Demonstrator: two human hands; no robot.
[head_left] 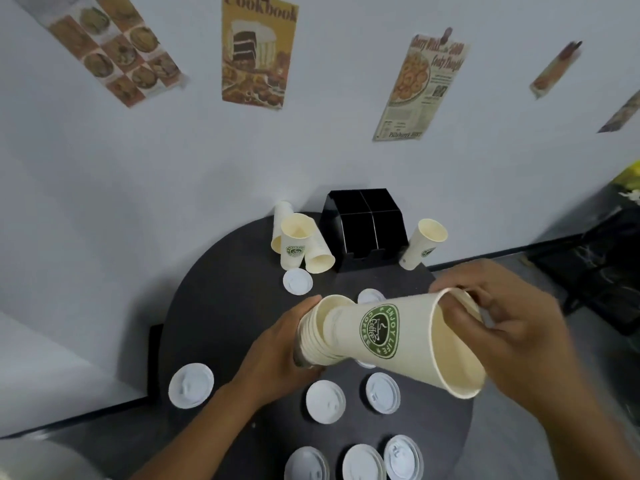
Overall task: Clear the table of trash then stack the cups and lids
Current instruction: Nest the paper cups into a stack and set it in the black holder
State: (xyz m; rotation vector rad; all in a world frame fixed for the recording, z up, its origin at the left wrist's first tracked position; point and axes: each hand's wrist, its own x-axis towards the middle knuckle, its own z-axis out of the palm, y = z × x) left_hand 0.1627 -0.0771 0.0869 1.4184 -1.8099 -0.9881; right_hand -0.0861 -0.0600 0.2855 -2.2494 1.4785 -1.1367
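My left hand (277, 344) grips a stack of nested cream paper cups (313, 336) held over the round dark table (207, 282). My right hand (512, 327) holds a single cup (415, 344) with a green coffee logo by its rim, tilted, its base pushed into the top of the stack. Loose cups stand and lie at the back left (294, 242), and one more cup (420, 247) stands at the back right. Several white lids lie on the table, such as one lid (325, 401) in the middle and another (191, 385) at the left edge.
A black divided organizer box (363, 226) stands at the back of the table against the white wall. Posters hang on the wall. Dark objects and a yellow item (630, 178) sit on the floor at the far right.
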